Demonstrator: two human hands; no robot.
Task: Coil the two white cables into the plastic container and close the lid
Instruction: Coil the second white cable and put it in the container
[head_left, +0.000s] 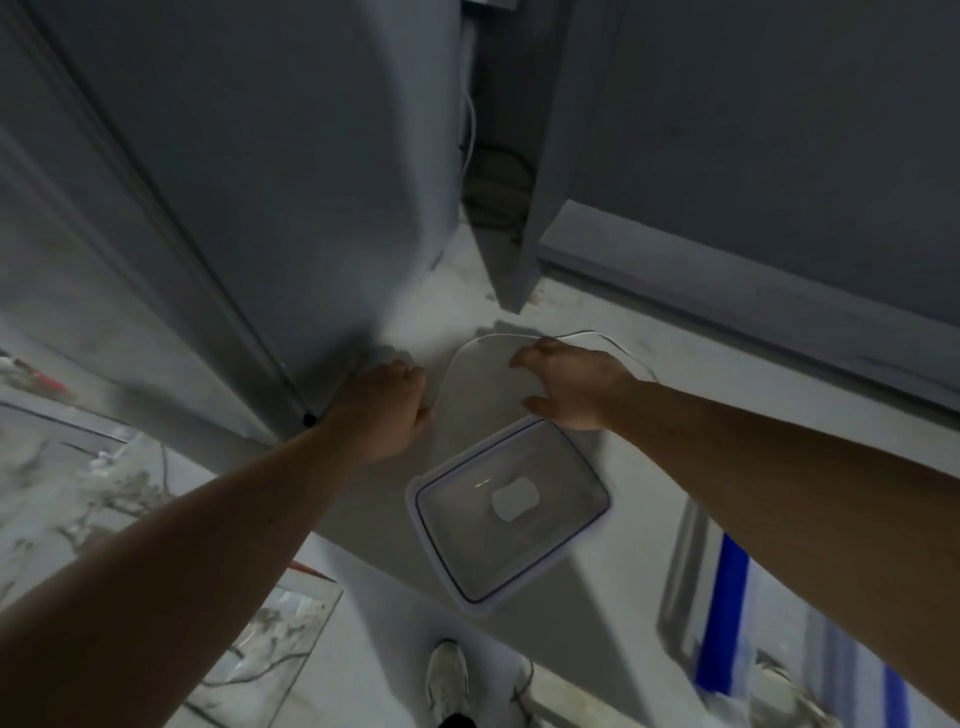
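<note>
A thin white cable arcs over the white counter between my two hands. Past my right hand it runs on in a second curve. My left hand is curled on the cable's left end. Fingers bent, my right hand pinches the cable at the top of the arc. A clear plastic container with a blue line around its rim lies just in front of my right hand. A white rounded square shows in its middle. I cannot tell whether the lid is on it.
A tall grey cabinet stands close at the left and a grey unit at the back right. Cords hang in the dark gap between them. Below the counter's front edge are my shoe and a blue stripe.
</note>
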